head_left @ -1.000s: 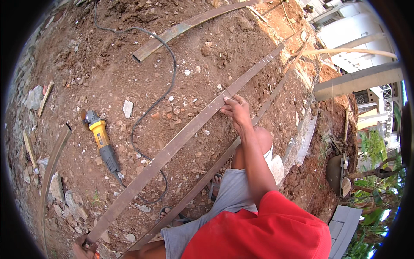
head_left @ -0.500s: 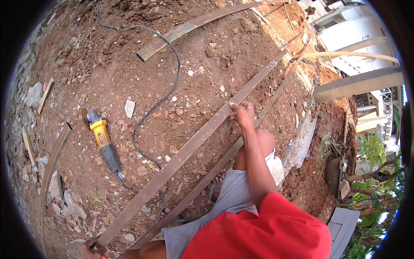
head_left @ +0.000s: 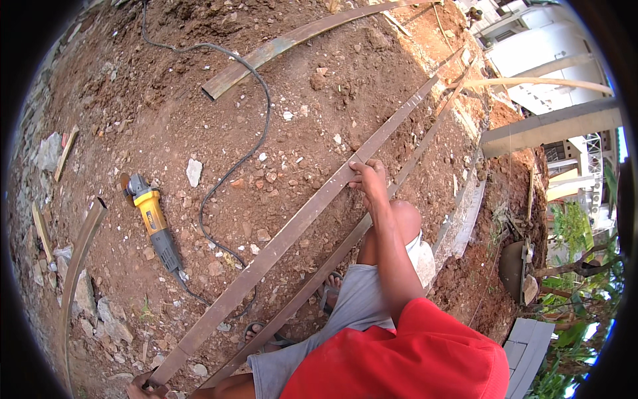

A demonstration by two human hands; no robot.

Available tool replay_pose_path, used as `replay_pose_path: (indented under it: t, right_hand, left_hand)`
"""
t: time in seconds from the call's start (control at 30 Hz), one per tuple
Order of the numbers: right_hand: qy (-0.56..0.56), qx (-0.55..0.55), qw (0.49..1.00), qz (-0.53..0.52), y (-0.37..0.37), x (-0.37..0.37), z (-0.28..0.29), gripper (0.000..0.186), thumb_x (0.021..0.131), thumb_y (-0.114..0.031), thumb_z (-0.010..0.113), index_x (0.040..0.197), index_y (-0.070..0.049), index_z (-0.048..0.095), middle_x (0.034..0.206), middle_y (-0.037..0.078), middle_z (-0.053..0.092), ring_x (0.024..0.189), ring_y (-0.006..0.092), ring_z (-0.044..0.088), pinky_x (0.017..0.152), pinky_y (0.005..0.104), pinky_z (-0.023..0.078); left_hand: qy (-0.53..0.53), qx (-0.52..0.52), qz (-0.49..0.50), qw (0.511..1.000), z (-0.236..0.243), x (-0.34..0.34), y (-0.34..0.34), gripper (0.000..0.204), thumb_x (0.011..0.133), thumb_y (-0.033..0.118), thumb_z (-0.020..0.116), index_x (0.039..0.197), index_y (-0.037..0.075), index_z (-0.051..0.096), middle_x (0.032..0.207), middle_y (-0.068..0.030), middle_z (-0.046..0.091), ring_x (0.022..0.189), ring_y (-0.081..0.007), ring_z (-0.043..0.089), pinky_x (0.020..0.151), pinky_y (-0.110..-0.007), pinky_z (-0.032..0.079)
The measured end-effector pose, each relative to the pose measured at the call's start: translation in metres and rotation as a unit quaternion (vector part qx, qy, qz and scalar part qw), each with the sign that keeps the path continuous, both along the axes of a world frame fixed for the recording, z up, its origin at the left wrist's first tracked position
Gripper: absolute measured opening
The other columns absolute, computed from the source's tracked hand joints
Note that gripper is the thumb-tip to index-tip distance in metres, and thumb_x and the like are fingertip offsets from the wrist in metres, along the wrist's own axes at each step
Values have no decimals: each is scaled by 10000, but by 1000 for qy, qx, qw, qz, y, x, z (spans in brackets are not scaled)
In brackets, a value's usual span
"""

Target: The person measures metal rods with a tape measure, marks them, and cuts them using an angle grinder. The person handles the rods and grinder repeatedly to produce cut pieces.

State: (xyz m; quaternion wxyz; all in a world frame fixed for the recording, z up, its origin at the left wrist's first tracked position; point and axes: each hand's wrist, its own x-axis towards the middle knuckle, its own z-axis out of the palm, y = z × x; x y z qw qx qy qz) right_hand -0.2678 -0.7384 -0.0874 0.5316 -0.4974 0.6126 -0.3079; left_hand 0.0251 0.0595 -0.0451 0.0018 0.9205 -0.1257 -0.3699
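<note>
A long brown metal bar (head_left: 299, 226) runs diagonally from the lower left toward the upper right. My right hand (head_left: 369, 179) grips its near edge around the middle, thumb on top. At the lower left edge, my left hand (head_left: 143, 388) is closed around the bar's end, partly cut off by the frame. A second bar (head_left: 302, 296) runs parallel beneath my right arm and beside my sandalled feet. To the left, a yellow and grey angle grinder (head_left: 154, 223) lies on the dirt, its black cord (head_left: 266, 110) snaking past the bar.
A curved metal strip (head_left: 279, 46) lies at the top, another (head_left: 83, 253) at the left, with wood offcuts (head_left: 66, 153) and rubble (head_left: 106, 319). On the right are a concrete column (head_left: 551, 126), a trench edge, a metal pan (head_left: 515, 269), grey blocks (head_left: 528, 352) and plants.
The held bar and both my hands have shifted slightly rightward and toward my body compared with a second ago. The grinder lies as before.
</note>
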Motion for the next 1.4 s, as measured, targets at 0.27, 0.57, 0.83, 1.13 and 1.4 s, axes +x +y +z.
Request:
replay_pose_path:
  t: [0.27,0.57,0.83,1.13,1.4]
  right_hand:
    - [36,-31,999,13,-3,-2,-7,436,925,-181,724,1221,32,485,1025,153,667,661,167,636,549,296,560]
    - [59,-37,997,24,-5,-2,-9,444,939,-206,676,1238,56,479,1010,154,677,642,173,629,528,305,559]
    - [86,-60,994,21,0,4,-4,481,925,-255,690,1200,86,495,923,165,671,690,208,671,549,319,563]
    - [167,-86,981,46,-4,2,-18,546,920,-316,765,1202,64,493,956,170,693,742,227,700,551,331,559]
    - [215,-101,969,62,-7,-1,-22,726,859,-435,805,1257,98,515,1214,354,668,1156,455,673,1051,485,485]
  left_hand:
    - [-35,13,5,999,24,-10,-45,344,823,328,821,1108,147,752,872,-95,781,805,-262,737,772,-428,547]
    - [-51,-16,0,999,29,-14,-59,352,811,335,825,1110,161,756,873,-90,781,812,-263,740,779,-426,546]
    - [-74,-7,3,997,35,-22,-67,353,788,343,833,1091,175,762,864,-55,782,821,-245,740,777,-427,543]
    - [-15,-56,34,998,42,-21,-76,413,791,300,857,1141,123,728,944,-54,771,785,-232,725,749,-405,543]
    - [-60,-82,-11,995,3,-20,-24,484,840,245,857,1261,109,661,965,-61,750,787,-168,692,752,-369,542]
